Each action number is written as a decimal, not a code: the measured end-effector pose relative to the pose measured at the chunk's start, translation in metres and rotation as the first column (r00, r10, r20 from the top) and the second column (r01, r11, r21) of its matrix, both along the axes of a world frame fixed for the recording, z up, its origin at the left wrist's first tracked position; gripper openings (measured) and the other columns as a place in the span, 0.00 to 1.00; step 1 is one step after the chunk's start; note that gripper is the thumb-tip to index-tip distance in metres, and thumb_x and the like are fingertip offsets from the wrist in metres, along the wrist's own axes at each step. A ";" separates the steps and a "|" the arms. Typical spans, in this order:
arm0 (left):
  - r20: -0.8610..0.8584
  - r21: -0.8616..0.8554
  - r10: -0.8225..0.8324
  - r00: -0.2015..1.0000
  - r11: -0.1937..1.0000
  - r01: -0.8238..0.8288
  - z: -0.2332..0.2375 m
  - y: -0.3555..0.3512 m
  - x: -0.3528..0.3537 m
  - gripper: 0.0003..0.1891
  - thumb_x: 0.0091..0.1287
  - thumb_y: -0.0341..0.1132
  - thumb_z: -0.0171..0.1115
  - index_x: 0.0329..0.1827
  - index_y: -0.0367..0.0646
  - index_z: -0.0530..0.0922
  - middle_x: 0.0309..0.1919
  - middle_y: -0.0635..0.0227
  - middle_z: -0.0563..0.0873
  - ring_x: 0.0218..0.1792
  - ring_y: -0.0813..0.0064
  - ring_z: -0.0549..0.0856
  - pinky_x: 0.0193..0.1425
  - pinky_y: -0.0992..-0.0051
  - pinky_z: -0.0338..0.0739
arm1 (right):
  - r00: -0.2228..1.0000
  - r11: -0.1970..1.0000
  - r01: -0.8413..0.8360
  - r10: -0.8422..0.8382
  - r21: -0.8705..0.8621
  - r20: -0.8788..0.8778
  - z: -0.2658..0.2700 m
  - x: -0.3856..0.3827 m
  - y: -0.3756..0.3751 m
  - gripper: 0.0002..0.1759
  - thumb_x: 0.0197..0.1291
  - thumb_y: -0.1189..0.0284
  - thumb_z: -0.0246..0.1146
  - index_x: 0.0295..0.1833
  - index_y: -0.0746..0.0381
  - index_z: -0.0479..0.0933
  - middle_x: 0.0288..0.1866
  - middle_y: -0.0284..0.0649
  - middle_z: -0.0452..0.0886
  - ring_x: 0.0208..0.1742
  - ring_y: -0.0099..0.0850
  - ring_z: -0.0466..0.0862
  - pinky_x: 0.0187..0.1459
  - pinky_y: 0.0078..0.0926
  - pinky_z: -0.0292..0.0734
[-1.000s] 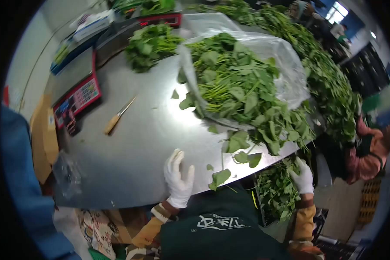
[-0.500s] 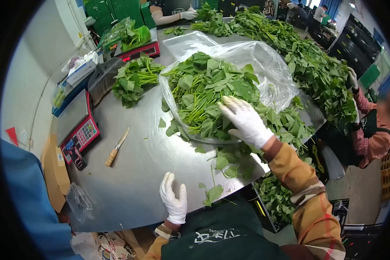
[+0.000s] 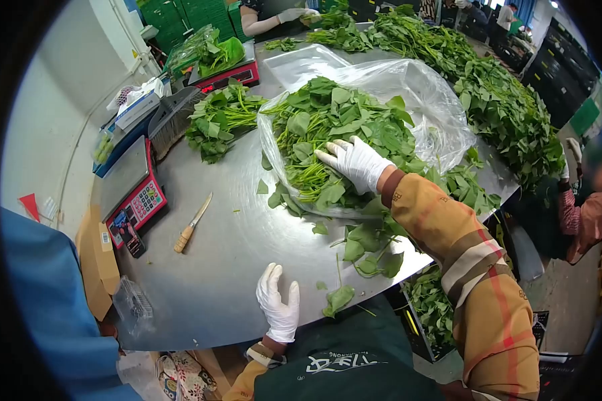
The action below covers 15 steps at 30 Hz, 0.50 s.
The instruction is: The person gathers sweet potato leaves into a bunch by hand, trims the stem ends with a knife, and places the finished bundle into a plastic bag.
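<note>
On the middle of the brushed-steel surface [image 3: 207, 281], a heap of green leafy stalks [image 3: 314, 127] is shown lying in the mouth of a clear plastic bag [image 3: 435, 107]. The pale stalk ends are turned toward the near left.

The white-gloved right hand [image 3: 354, 164] is laid palm down on the near part of the heap. Its fingers are stretched out and slightly spread, so the grip is open. The leaves are touched but nothing is closed in.

The white-gloved left hand [image 3: 279, 304] is pressed flat on bare steel close to the front edge, well apart from the heap. Its grip is likewise open and empty.

A single loose green leaf [image 3: 338, 299] is seen just beside the left hand. Several scattered green leaves [image 3: 368, 244] are spread between the heap and the front edge.

To the left, a small knife with a wooden handle [image 3: 192, 226] is laid on the surface near a grey weighing scale with a red keypad front [image 3: 130, 190]. Behind the knife, a second bundle of green leafy stalks [image 3: 217, 120] is placed just beside the bag.

A long bank of loose greens [image 3: 508, 113] is piled along the far right side. Below the front right edge, a dark crate of greens [image 3: 431, 307] is partly visible.

A co-worker's gloved hand [image 3: 294, 13] is seen at the far end, and another person's red checked sleeve [image 3: 585, 224] at the right margin.
</note>
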<state>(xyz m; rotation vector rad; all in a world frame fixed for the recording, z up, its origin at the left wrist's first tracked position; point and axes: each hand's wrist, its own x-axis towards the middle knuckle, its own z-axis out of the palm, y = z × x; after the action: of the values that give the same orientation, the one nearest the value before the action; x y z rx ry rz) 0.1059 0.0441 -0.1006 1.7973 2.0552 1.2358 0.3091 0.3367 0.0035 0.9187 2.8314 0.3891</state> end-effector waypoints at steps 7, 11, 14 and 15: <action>0.020 0.034 0.000 1.000 0.999 0.000 -0.001 -0.002 -0.003 0.24 0.61 0.33 0.67 0.61 0.39 0.75 0.60 0.54 0.78 0.61 0.53 0.76 0.68 0.58 0.67 | 0.985 0.991 -0.029 0.051 0.130 -0.166 -0.016 0.020 -0.003 0.34 0.51 0.70 0.64 0.67 0.57 0.68 0.42 0.38 0.79 0.50 0.38 0.79 0.52 0.37 0.69; 0.023 0.059 -0.010 1.000 0.998 0.009 -0.004 -0.002 -0.004 0.25 0.61 0.34 0.67 0.61 0.40 0.74 0.59 0.54 0.78 0.61 0.52 0.76 0.67 0.57 0.67 | 0.965 0.998 0.031 -0.017 0.049 -0.263 0.016 0.035 -0.011 0.36 0.45 0.67 0.70 0.64 0.53 0.70 0.43 0.37 0.80 0.51 0.38 0.79 0.53 0.38 0.69; -0.033 0.065 -0.019 0.999 0.998 0.021 -0.006 -0.001 -0.006 0.24 0.61 0.35 0.68 0.61 0.40 0.74 0.58 0.54 0.79 0.60 0.52 0.76 0.67 0.57 0.67 | 0.926 1.000 0.016 -0.018 -0.009 -0.377 0.028 0.056 -0.001 0.38 0.41 0.65 0.72 0.63 0.53 0.72 0.49 0.41 0.81 0.56 0.42 0.79 0.58 0.39 0.69; -0.033 0.056 -0.020 0.999 0.998 0.022 -0.006 -0.002 -0.006 0.25 0.61 0.35 0.68 0.62 0.40 0.74 0.59 0.54 0.78 0.61 0.52 0.76 0.67 0.57 0.67 | 0.913 1.000 0.010 -0.017 -0.020 -0.407 0.030 0.063 -0.001 0.37 0.41 0.65 0.72 0.62 0.53 0.72 0.50 0.42 0.81 0.55 0.43 0.79 0.57 0.40 0.70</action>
<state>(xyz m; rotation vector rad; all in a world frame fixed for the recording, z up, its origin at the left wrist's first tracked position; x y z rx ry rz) 0.0997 0.0424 -0.1068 1.8709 2.0327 1.2796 0.3724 0.3360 0.0339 1.1329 3.1904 0.1854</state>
